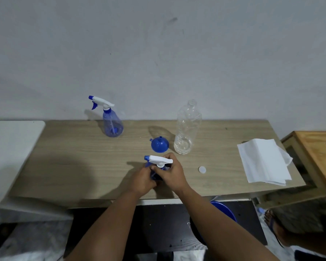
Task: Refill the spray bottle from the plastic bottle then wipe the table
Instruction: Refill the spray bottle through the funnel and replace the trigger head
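Observation:
A blue spray bottle with a white trigger head (158,160) stands near the table's front middle. My left hand (142,180) wraps its blue body from the left. My right hand (171,174) grips it at the neck, just under the head, hiding most of the bottle. Behind it a blue funnel (159,145) lies mouth-down on the wooden table (83,157). To the funnel's right stands a clear plastic bottle (186,129), uncapped, with a little water at the bottom. Its white cap (202,169) lies on the table to my right.
A second blue spray bottle (111,121) stands at the back left by the wall. Folded white paper towels (262,159) lie at the right end. A white surface (8,147) adjoins the left, a wooden stand (316,153) the right. A blue bin (224,213) sits below.

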Demonstrator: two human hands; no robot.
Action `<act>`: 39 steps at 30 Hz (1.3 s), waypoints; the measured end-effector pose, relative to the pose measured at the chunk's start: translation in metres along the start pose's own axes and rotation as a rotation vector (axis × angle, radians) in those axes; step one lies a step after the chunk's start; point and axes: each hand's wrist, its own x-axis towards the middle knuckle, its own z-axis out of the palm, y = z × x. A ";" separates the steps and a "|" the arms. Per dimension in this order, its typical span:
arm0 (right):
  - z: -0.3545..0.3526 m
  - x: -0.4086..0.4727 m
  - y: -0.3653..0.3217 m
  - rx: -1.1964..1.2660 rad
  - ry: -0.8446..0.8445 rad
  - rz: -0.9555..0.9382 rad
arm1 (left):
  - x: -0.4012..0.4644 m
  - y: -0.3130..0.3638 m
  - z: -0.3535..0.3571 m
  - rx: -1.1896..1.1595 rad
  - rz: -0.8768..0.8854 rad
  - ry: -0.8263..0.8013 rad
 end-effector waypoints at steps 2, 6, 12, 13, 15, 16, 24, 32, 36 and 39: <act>0.002 0.001 -0.001 -0.011 -0.025 -0.006 | 0.000 -0.002 0.003 -0.014 0.008 0.006; 0.003 0.000 -0.004 0.005 -0.022 0.001 | -0.001 -0.002 0.001 -0.039 0.001 0.005; 0.003 -0.002 -0.008 -0.007 -0.042 0.003 | -0.001 -0.004 0.000 -0.080 0.036 -0.011; 0.003 -0.003 -0.009 -0.001 -0.034 0.012 | -0.001 -0.005 0.000 -0.070 0.026 -0.011; 0.003 -0.003 -0.009 -0.003 -0.024 0.026 | -0.001 -0.006 0.001 -0.081 0.034 -0.013; 0.004 -0.003 -0.009 -0.011 -0.033 0.026 | -0.001 -0.007 0.001 -0.093 0.045 -0.015; 0.009 -0.003 -0.006 0.031 -0.018 0.050 | -0.002 -0.007 0.001 -0.087 0.051 0.010; 0.009 -0.010 -0.009 0.108 0.016 -0.011 | 0.000 -0.008 0.005 -0.070 0.018 0.037; 0.007 -0.006 -0.032 0.101 0.063 -0.130 | 0.000 -0.006 0.002 -0.150 0.041 0.033; 0.004 0.002 -0.070 0.180 0.161 -0.230 | 0.004 -0.006 0.004 -0.242 0.025 0.021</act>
